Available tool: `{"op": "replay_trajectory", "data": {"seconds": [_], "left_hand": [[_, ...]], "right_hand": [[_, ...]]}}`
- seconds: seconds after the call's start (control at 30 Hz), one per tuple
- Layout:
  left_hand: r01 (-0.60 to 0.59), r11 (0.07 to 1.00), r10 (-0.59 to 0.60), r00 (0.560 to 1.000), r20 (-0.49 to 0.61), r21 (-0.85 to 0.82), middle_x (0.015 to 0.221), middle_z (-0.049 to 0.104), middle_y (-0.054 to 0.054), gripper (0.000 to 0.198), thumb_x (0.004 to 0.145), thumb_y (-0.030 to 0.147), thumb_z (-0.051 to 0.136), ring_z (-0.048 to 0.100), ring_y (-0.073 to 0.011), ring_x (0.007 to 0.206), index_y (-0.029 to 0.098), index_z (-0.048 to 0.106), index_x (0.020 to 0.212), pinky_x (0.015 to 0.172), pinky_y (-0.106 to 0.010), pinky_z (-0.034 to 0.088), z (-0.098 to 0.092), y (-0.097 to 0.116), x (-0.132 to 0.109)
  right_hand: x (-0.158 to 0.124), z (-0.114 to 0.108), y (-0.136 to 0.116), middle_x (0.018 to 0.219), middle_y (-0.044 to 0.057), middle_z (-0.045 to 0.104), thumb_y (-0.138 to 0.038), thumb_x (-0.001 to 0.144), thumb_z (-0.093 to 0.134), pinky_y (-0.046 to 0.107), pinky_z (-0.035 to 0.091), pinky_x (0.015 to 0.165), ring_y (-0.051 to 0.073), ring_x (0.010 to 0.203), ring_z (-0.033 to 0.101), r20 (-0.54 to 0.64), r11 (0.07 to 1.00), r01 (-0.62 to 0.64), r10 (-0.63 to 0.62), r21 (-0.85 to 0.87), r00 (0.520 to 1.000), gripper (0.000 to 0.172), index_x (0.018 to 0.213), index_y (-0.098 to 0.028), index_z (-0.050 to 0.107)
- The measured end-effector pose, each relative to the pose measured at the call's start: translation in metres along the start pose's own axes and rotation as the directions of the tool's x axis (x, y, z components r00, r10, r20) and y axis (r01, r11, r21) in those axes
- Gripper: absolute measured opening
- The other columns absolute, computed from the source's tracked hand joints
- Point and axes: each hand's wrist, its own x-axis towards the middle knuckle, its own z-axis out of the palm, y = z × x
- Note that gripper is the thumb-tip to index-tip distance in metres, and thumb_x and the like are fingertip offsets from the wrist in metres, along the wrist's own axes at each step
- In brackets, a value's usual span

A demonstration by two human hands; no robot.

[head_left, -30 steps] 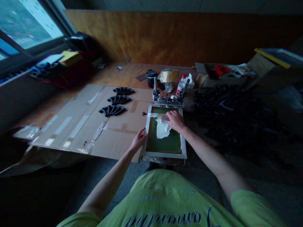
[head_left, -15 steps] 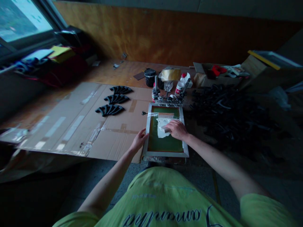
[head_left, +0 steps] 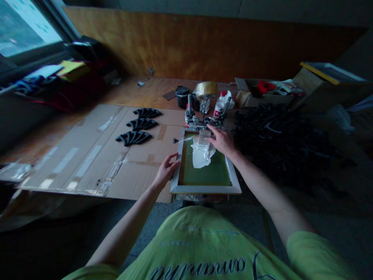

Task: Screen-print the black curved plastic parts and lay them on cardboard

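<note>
Silver frame [head_left: 207,189] sits in front of the clamp [head_left: 194,125], green mesh [head_left: 204,177] inside. White patch [head_left: 200,158] mid-mesh, clear scraper [head_left: 204,137] at its far end. Left hand [head_left: 167,170] at frame's left side, fingers bent; can't tell if it's gripping. Right hand [head_left: 223,142] has fingers spread, loose, at scraper's right edge; contact unclear. Three black pieces [head_left: 133,138] on cardboard [head_left: 140,179], left; black pile [head_left: 276,144], right.

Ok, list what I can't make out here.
Head view: most of what lies under the screen, hidden by it.
Head view: the palm of the right grip, hidden by the back of the hand.
Head view: many single parts in the pile, too dark.
Head view: the rest of the shirt, cut off by the bottom edge.
</note>
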Motion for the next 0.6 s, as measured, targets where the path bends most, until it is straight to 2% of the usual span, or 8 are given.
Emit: {"op": "replay_trajectory", "data": {"seconds": [0.1,0.2,0.33,0.4,0.47,0.53,0.57,0.6], "left_hand": [[-0.174,0.983,0.170,0.982,-0.082,-0.051,0.073,0.061,-0.001,0.055,0.081,0.067,0.058,0.054,-0.0109,0.057,0.017,0.068,0.103,0.048,-0.021,0.040,0.003,0.042,0.001],[-0.390,0.913,0.374,0.917,-0.137,-0.121,0.092,0.067,-0.005,0.053,0.087,0.067,0.050,0.066,-0.0164,0.079,0.020,0.065,0.106,0.062,-0.026,0.053,0.009,0.086,0.019],[-0.454,0.867,0.444,0.891,-0.094,-0.208,0.099,0.070,-0.007,0.052,0.091,0.066,0.043,0.068,-0.0200,0.093,0.023,0.057,0.116,0.071,-0.032,0.059,0.017,0.126,0.047],[-0.455,0.857,0.433,0.890,-0.140,-0.240,0.102,0.071,-0.007,0.052,0.091,0.067,0.042,0.069,-0.0196,0.093,0.025,0.053,0.119,0.071,-0.032,0.058,0.024,0.122,0.050],[-0.369,0.895,0.339,0.928,-0.154,-0.252,0.102,0.072,-0.008,0.055,0.089,0.069,0.045,0.070,-0.0193,0.087,0.024,0.053,0.120,0.067,-0.030,0.057,0.035,0.095,0.040],[-0.109,0.969,0.108,0.994,-0.017,-0.219,0.098,0.073,-0.012,0.062,0.082,0.072,0.052,0.071,-0.0216,0.079,0.019,0.057,0.114,0.061,-0.030,0.056,0.049,0.055,0.021],[0.095,0.984,-0.074,0.987,0.140,-0.152,0.099,0.073,-0.016,0.068,0.077,0.076,0.056,0.072,-0.0252,0.080,0.016,0.060,0.111,0.059,-0.032,0.055,0.057,0.033,0.011],[0.251,0.964,-0.225,0.946,0.231,-0.087,0.102,0.073,-0.019,0.072,0.073,0.079,0.058,0.072,-0.0291,0.083,0.016,0.062,0.109,0.058,-0.035,0.056,0.065,0.013,0.002]], "right_hand": [[0.000,-0.019,0.048,0.095,0.008,0.071,-0.042,0.098,0.048,0.035,0.051,0.080,0.021,0.085,0.066,-0.112,0.973,-0.228,0.231,0.046,0.966,0.042,0.129,-0.017,0.059],[-0.031,-0.008,0.070,0.089,0.009,0.070,-0.042,0.096,0.050,0.036,0.051,0.080,0.022,0.084,0.065,-0.028,0.931,-0.365,0.365,0.022,0.930,0.034,0.107,-0.015,0.067],[-0.080,0.044,0.038,0.093,0.009,0.068,-0.046,0.085,0.068,0.035,0.050,0.085,0.022,0.091,0.064,0.213,0.984,-0.157,0.173,-0.088,0.962,0.028,0.088,-0.018,0.067],[-0.091,0.062,0.014,0.101,0.013,0.067,-0.041,0.088,0.067,0.036,0.048,0.089,0.025,0.103,0.061,0.309,0.979,-0.076,0.133,-0.190,0.942,0.025,0.090,-0.016,0.065],[-0.093,0.069,-0.005,0.102,0.015,0.067,-0.035,0.093,0.061,0.035,0.047,0.088,0.025,0.104,0.061,0.355,0.961,-0.118,0.205,-0.251,0.912,0.021,0.097,-0.015,0.063],[-0.093,0.069,-0.022,0.099,0.015,0.068,-0.033,0.098,0.052,0.035,0.047,0.084,0.025,0.099,0.062,0.347,0.947,-0.210,0.288,-0.245,0.892,0.022,0.104,-0.014,0.061],[-0.093,0.068,-0.031,0.099,0.015,0.068,-0.034,0.099,0.050,0.035,0.047,0.083,0.025,0.098,0.062,0.321,0.945,-0.241,0.304,-0.220,0.897,0.023,0.106,-0.014,0.060],[-0.095,0.068,-0.041,0.100,0.015,0.068,-0.034,0.099,0.049,0.036,0.047,0.084,0.026,0.098,0.062,0.286,0.951,-0.247,0.293,-0.187,0.912,0.024,0.107,-0.014,0.059]]}}
